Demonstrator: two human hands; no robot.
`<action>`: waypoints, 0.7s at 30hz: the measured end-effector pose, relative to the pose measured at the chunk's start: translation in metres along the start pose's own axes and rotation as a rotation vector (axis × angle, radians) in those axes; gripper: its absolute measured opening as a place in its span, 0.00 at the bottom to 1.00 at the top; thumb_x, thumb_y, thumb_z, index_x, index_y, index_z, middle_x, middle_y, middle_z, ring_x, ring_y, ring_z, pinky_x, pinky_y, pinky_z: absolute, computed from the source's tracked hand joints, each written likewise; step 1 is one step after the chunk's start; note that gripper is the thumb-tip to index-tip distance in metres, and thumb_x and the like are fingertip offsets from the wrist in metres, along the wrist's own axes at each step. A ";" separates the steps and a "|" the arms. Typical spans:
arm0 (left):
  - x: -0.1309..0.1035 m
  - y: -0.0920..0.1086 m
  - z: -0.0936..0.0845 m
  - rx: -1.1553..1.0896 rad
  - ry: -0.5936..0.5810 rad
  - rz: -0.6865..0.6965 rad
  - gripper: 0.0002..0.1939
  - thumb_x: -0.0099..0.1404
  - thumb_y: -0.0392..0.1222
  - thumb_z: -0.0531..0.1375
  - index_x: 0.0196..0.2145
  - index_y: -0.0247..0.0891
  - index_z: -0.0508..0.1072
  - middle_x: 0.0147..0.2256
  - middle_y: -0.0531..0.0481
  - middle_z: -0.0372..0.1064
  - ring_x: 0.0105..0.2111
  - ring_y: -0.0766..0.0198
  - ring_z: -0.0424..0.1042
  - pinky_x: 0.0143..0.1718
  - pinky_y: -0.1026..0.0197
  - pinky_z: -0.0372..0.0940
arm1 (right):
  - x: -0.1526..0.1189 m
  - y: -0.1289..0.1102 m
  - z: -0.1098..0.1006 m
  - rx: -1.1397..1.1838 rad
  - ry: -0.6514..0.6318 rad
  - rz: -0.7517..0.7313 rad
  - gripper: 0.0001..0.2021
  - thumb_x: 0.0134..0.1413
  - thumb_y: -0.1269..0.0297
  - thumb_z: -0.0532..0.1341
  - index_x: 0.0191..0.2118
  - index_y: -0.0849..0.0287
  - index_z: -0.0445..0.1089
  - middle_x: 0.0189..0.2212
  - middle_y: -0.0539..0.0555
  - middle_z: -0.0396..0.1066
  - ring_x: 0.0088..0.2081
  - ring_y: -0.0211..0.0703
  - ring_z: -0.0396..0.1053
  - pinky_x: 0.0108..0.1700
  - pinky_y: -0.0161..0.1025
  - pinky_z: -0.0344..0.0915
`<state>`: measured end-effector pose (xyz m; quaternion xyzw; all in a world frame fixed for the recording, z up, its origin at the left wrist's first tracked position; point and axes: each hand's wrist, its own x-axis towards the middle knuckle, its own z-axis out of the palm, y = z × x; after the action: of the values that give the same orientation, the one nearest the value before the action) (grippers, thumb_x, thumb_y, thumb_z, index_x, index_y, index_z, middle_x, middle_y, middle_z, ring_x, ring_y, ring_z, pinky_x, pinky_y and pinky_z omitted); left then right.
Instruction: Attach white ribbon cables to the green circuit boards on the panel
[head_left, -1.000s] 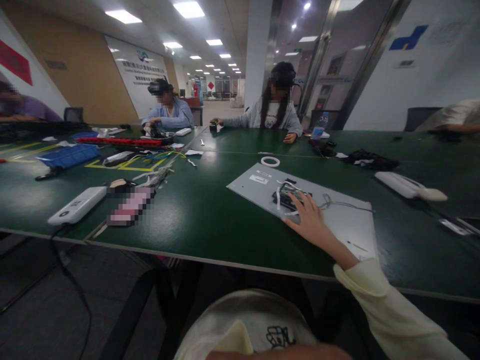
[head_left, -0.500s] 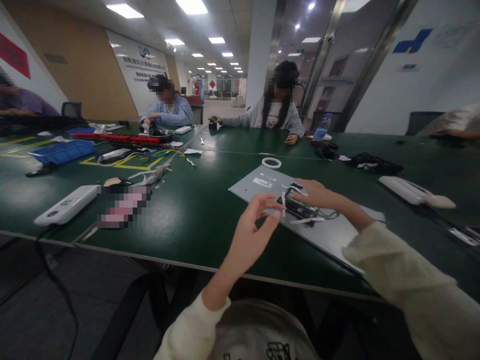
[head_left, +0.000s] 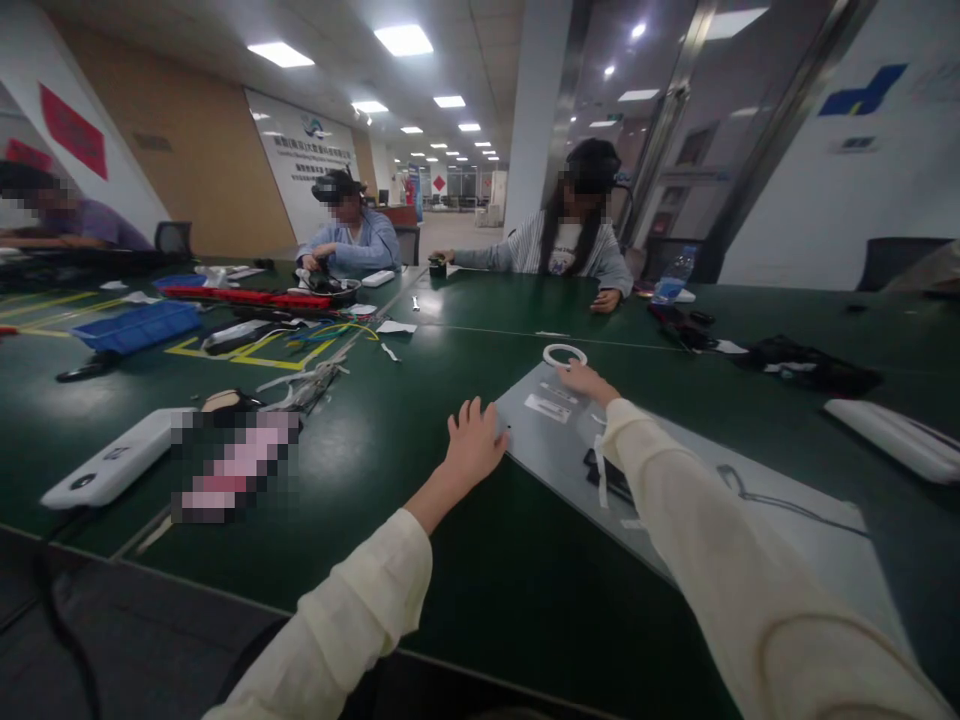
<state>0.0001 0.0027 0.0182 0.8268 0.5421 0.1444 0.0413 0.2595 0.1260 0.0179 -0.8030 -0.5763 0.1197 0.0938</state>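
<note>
A grey metal panel (head_left: 757,500) lies flat on the green table (head_left: 420,480), with a small circuit board and wires (head_left: 606,472) on it, partly hidden by my right sleeve. My left hand (head_left: 474,440) rests open on the table, fingers touching the panel's left corner. My right hand (head_left: 583,380) reaches across the panel to its far edge, fingertips at a white tape ring (head_left: 564,355). Whether it grips the ring is unclear.
A white device (head_left: 105,470) and a pixelated pink object (head_left: 232,465) lie at the left. Cables, a blue tray (head_left: 139,325) and red bar sit further left. Another white device (head_left: 896,438) lies right. Two people sit across the table, others at the sides.
My left hand dropped from the air onto the table at the panel's corner. My right hand left the circuit board and stretched forward to the tape ring. The camera moved closer.
</note>
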 end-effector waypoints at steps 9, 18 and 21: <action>-0.002 -0.006 0.016 0.009 0.022 0.048 0.25 0.67 0.50 0.40 0.57 0.36 0.54 0.59 0.38 0.50 0.61 0.51 0.46 0.58 0.41 0.45 | 0.027 -0.046 0.019 -0.054 -0.020 -0.166 0.27 0.60 0.50 0.41 0.61 0.56 0.50 0.60 0.61 0.50 0.60 0.59 0.46 0.56 0.59 0.45; -0.005 -0.003 0.007 -0.048 0.021 0.034 0.24 0.67 0.49 0.42 0.57 0.37 0.55 0.59 0.39 0.50 0.61 0.51 0.45 0.59 0.40 0.44 | -0.036 -0.101 -0.013 0.032 -0.037 -0.592 0.28 0.60 0.50 0.44 0.63 0.55 0.48 0.60 0.59 0.52 0.61 0.58 0.46 0.57 0.63 0.44; -0.005 -0.003 0.005 -0.053 0.041 0.031 0.24 0.67 0.48 0.42 0.57 0.35 0.55 0.59 0.39 0.50 0.61 0.50 0.46 0.59 0.40 0.43 | -0.107 -0.109 -0.054 0.315 -0.061 -0.901 0.24 0.61 0.53 0.45 0.60 0.52 0.54 0.58 0.55 0.56 0.58 0.47 0.54 0.58 0.50 0.52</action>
<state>-0.0030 -0.0001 0.0114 0.8306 0.5258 0.1763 0.0497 0.1445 0.0588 0.1100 -0.4451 -0.8445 0.1766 0.2399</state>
